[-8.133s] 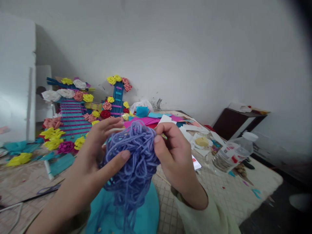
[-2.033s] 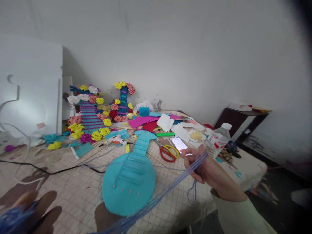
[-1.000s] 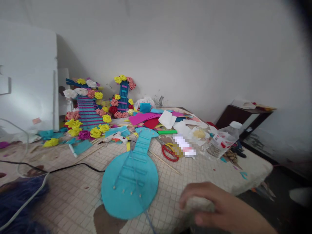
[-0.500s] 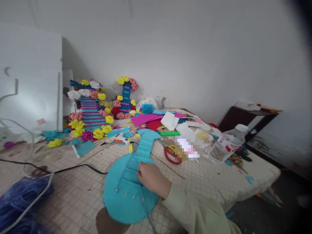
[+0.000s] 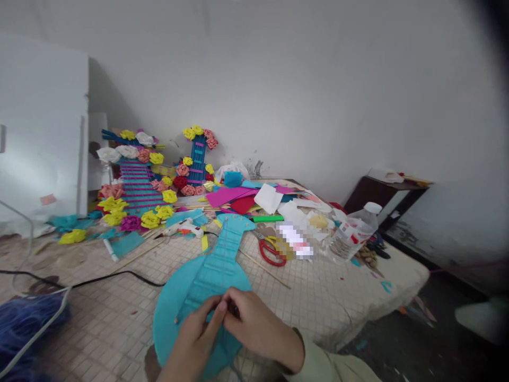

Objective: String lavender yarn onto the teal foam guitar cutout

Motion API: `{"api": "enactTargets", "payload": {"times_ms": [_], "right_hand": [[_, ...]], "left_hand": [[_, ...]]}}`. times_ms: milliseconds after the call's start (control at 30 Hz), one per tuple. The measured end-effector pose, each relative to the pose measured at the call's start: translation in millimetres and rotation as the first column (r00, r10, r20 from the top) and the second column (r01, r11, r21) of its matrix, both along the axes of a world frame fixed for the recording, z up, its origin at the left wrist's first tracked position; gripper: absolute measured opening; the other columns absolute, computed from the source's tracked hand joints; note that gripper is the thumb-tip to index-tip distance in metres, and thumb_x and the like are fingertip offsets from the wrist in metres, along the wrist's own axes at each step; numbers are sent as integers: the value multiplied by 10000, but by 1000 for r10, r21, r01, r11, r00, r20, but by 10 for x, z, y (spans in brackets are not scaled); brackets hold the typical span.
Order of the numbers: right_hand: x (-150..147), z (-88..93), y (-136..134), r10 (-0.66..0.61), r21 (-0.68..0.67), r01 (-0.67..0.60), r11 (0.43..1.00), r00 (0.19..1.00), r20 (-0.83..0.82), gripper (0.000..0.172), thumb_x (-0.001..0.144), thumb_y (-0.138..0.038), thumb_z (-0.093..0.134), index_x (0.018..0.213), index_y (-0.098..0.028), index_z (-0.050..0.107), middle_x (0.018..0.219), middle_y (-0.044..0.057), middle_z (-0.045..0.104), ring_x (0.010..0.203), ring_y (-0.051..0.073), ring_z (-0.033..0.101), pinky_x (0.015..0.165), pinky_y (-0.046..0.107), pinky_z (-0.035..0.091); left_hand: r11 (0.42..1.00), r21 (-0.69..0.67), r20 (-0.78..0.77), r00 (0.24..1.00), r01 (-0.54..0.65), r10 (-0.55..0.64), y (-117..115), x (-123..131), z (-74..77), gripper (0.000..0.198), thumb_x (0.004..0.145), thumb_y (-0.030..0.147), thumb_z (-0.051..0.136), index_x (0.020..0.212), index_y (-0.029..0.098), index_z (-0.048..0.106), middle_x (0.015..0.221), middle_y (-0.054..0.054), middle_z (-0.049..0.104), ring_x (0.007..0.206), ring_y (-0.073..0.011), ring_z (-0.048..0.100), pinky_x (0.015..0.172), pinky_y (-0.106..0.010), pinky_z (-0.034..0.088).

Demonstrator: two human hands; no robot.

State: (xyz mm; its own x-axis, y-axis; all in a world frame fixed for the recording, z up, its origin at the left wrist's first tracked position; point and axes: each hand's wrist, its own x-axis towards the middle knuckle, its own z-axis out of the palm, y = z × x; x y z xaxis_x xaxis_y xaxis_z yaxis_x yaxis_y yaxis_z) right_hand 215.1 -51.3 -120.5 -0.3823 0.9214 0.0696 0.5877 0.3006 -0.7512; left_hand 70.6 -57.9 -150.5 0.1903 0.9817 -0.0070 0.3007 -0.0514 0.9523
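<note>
A turquoise guitar-shaped piece [image 5: 167,302] lies on the table, its round body toward me and its neck pointing away. Thin blue yarn [image 5: 237,373] runs along it and trails off the near edge; small pegs stick out of its surface. Over the body, my left hand [image 5: 199,331] and my right hand [image 5: 256,326] meet, thumbs and fingertips pinched together on the yarn. The exact spot between the fingertips is hidden. A heap of blue yarn [image 5: 29,329] rests at the near left.
Red-handled scissors [image 5: 272,253], a thin stick [image 5: 264,268] and a glue gun [image 5: 185,228] lie beyond the guitar shape. A plastic bottle [image 5: 356,233] stands at right. Black cable [image 5: 119,274] crosses the left side. Flower-decorated pieces [image 5: 139,185] and coloured paper [image 5: 225,196] line the back.
My left hand has come into view and joined my right over the guitar body. My right hand has moved toward me. The view has shifted slightly right.
</note>
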Motion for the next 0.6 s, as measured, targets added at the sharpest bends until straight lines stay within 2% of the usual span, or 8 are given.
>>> {"api": "enactTargets", "payload": {"times_ms": [100, 167, 267, 333, 367, 433, 500, 600], "right_hand": [[116, 14, 73, 129, 0, -129, 992, 992, -10, 121, 776, -175, 483, 746, -152, 598, 614, -25, 582, 529, 69, 480, 460, 166, 306], [218, 47, 219, 182, -11, -182, 983, 983, -1, 147, 784, -201, 506, 741, -161, 642, 573, -38, 591, 493, 63, 498, 441, 151, 327], [322, 94, 622, 30, 70, -33, 997, 998, 52, 193, 820, -233, 490, 804, -149, 663, 633, -10, 647, 554, 90, 570, 504, 169, 403], [323, 98, 976, -110, 153, 95, 984, 990, 89, 205, 840, -205, 465, 822, -126, 654, 762, 37, 669, 699, 128, 602, 633, 219, 445], [302, 88, 1155, -166, 185, 143, 972, 980, 113, 199, 851, -195, 461, 849, -120, 645, 820, 54, 667, 768, 143, 603, 704, 251, 454], [223, 39, 1476, -232, 221, 192, 956, 957, 174, 174, 869, -226, 484, 918, -125, 617, 923, 62, 643, 856, 157, 593, 788, 318, 463], [120, -38, 1710, -266, 233, 210, 950, 933, 244, 202, 875, -288, 502, 979, -135, 584, 993, 60, 609, 889, 164, 585, 802, 367, 477], [-13, -170, 1885, -318, 243, 244, 939, 886, 339, 249, 874, -313, 506, 1044, -138, 554, 1051, 68, 578, 919, 178, 576, 800, 387, 486]], "left_hand": [[996, -73, 65, 997, 42, -37, 112, 94, 28, 377, 755, 511, 467, 786, 171, 627, 468, 61, 438, 373, -91, 365, 356, -196, 295], [997, -72, 57, 998, 12, -8, 122, 73, -1, 370, 755, 508, 465, 785, 172, 615, 435, 81, 370, 348, -86, 317, 339, -194, 258], [998, -15, 56, 997, -61, 61, 86, -12, -49, 314, 753, 483, 488, 753, 190, 601, 606, 18, 521, 494, -120, 472, 447, -214, 382], [993, 62, 49, 994, -101, 98, 48, -58, -47, 275, 747, 461, 514, 705, 199, 587, 803, -30, 583, 708, -162, 554, 613, -240, 448], [991, 85, 33, 994, -106, 104, 26, -71, -32, 265, 756, 453, 508, 702, 205, 582, 830, -34, 591, 768, -175, 562, 663, -247, 453], [993, 91, -26, 997, -71, 74, -22, -80, 20, 273, 798, 445, 450, 718, 218, 578, 763, -23, 604, 766, -180, 576, 671, -250, 458], [997, 81, -93, 995, -18, 26, -73, -73, 77, 300, 831, 431, 395, 705, 224, 571, 682, -6, 608, 696, -168, 583, 641, -244, 459], [992, 129, -153, 988, 7, 13, -146, -69, 104, 344, 844, 413, 382, 595, 222, 523, 548, 26, 569, 555, -138, 556, 576, -219, 451]]}}
